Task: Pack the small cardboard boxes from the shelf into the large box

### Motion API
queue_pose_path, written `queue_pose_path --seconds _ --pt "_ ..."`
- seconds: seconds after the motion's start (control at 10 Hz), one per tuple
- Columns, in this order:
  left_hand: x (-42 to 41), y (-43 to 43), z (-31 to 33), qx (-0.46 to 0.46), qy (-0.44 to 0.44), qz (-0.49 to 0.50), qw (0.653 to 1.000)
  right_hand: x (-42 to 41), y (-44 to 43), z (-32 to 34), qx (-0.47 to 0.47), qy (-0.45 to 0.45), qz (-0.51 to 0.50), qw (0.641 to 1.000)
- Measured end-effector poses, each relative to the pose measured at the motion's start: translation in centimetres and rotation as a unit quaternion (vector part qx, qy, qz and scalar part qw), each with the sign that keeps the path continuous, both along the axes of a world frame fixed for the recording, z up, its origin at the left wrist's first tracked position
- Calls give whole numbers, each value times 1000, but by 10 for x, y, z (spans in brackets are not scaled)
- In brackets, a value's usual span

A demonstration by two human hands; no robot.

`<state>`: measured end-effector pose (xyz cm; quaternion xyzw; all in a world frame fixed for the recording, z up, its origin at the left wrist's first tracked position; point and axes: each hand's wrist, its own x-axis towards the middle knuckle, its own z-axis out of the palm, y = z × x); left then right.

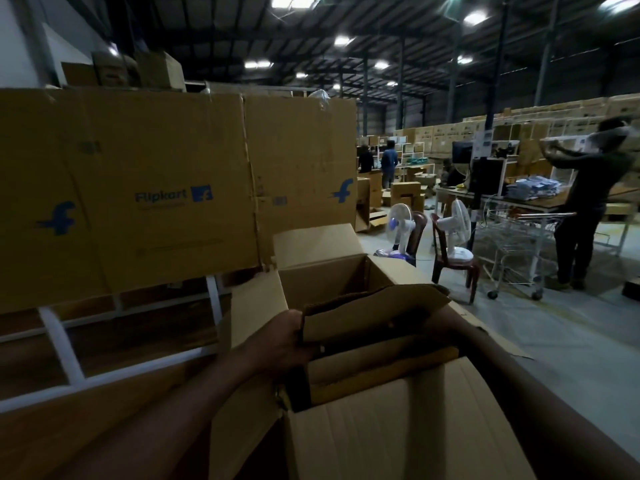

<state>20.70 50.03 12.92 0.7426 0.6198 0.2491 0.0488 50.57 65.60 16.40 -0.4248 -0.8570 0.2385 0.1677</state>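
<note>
Fingers of the left hand (282, 336) clamp a flat brown cardboard piece (374, 315) over the large open brown carton (398, 438); right hand hidden, grip untellable. Carton seems partly filled, packing unfinished.

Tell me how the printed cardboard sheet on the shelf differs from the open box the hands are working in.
The printed cardboard sheet stands flat against the shelf and carries blue logos; the large box is plain, with flaps up. The sheet is untouched; the left hand holds a small cardboard box over the large box. Both are brown corrugated cardboard.
</note>
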Motion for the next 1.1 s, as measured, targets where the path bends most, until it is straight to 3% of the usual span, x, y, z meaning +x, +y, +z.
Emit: queue_pose_path --seconds 0.2,0.4,0.5,0.6,0.8,0.9,1.0,1.1 --pt "16 -12 2 3 -80 -31 996 2 -5 -1 -38 42 30 998" --pt "24 -25 11 19 -28 -1 999 19 -27 12 -91 191 38 977" --pt "34 -37 17 63 -30 -4 998 38 -26 7 -98 241 75 963" --pt "43 -50 15 138 24 -21 990 53 -34 13 -122 260 86 954" --pt "58 -85 -1 86 215 -3 973 75 -57 10 -93 202 106 969" --pt "69 -101 -8 15 272 32 962 71 -69 -2 44 104 81 990" --pt "74 -115 3 10 252 41 967 59 -87 -16 120 90 30 988" --pt "68 -131 21 45 289 60 954 37 -105 -14 198 41 -3 979"
